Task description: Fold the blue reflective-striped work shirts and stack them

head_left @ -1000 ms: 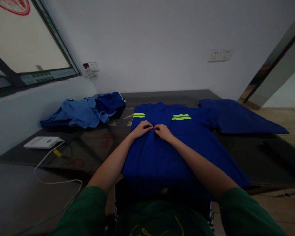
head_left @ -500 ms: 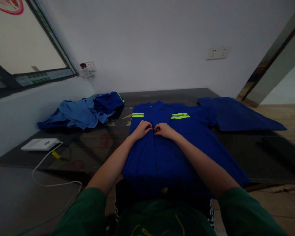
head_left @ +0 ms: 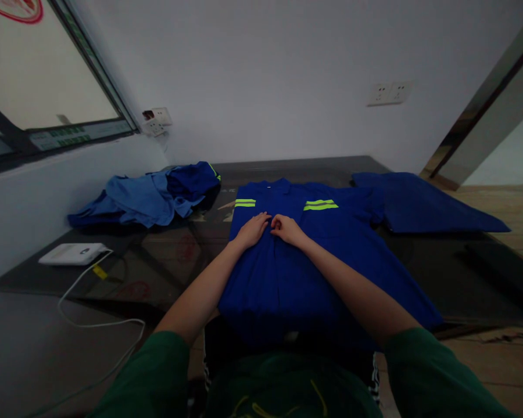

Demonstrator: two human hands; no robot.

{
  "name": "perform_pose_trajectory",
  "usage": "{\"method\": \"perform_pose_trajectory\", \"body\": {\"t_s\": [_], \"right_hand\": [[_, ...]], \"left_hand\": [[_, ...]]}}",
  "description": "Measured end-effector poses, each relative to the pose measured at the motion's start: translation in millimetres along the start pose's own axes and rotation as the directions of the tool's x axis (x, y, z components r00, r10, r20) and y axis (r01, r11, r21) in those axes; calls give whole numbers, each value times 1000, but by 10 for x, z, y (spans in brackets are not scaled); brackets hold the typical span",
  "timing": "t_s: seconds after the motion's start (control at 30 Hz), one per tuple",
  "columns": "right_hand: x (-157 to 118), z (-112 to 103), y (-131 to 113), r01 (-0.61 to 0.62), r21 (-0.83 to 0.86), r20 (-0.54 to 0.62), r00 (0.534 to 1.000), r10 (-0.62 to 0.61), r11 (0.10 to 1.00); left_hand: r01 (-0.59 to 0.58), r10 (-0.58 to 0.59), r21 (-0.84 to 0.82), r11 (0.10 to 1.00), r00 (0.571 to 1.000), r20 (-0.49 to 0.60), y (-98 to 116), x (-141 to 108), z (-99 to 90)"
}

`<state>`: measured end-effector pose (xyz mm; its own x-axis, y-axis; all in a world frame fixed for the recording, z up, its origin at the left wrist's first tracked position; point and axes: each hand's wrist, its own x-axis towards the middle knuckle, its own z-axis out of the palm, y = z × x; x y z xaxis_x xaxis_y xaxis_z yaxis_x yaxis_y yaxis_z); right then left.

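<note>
A dark blue work shirt [head_left: 331,255] with yellow-green reflective stripes lies front up on the table, its collar at the far side. My left hand [head_left: 253,229] rests on the shirt's chest, left of the front placket, fingers stretched out and fairly flat. Right beside it, my right hand [head_left: 288,230] has curled fingers pinched at the placket edge. The fingertips of both hands nearly meet there. Any button under them is too small to make out. Below the hands, the shirt front falls in soft folds toward my lap.
On the left of the dark table [head_left: 165,278] lie a crumpled pile of blue clothes [head_left: 143,197] and a white power bank [head_left: 73,253] with a white cable [head_left: 76,284]. A flat folded blue cloth [head_left: 436,203] lies at the right, by a black item [head_left: 505,273]. A wall stands behind.
My left hand has gone from pinching at the placket to lying flatter, fingers extended. My right fingers have shifted slightly up the placket. The shirt has stayed in place.
</note>
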<state>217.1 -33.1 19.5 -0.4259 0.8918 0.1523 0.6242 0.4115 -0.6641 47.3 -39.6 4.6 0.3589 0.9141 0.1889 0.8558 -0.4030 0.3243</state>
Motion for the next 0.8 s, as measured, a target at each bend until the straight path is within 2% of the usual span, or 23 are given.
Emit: {"method": "perform_pose_trajectory", "body": {"t_s": [0.13, 0.23, 0.43, 0.63, 0.8], "right_hand": [[1, -13, 1, -17, 7, 37, 999, 17, 1000], [-15, -22, -21, -6, -14, 38, 999, 6, 1000], [-60, -44, -48, -27, -57, 4, 1000, 27, 998], [-113, -78, -44, 52, -240, -54, 996, -67, 969], [-148, -103, -103, 4, -320, -21, 1000, -11, 947]], "left_hand": [[205, -203, 125, 971, 979, -30, -36, 7, -58], [270, -266, 166, 948, 963, -46, -47, 16, -65], [286, -286, 177, 942, 958, -27, -50, 29, -35], [292, -293, 194, 937, 956, -24, -47, 28, -32], [284, -283, 183, 941, 959, -33, -13, 2, -93]]}}
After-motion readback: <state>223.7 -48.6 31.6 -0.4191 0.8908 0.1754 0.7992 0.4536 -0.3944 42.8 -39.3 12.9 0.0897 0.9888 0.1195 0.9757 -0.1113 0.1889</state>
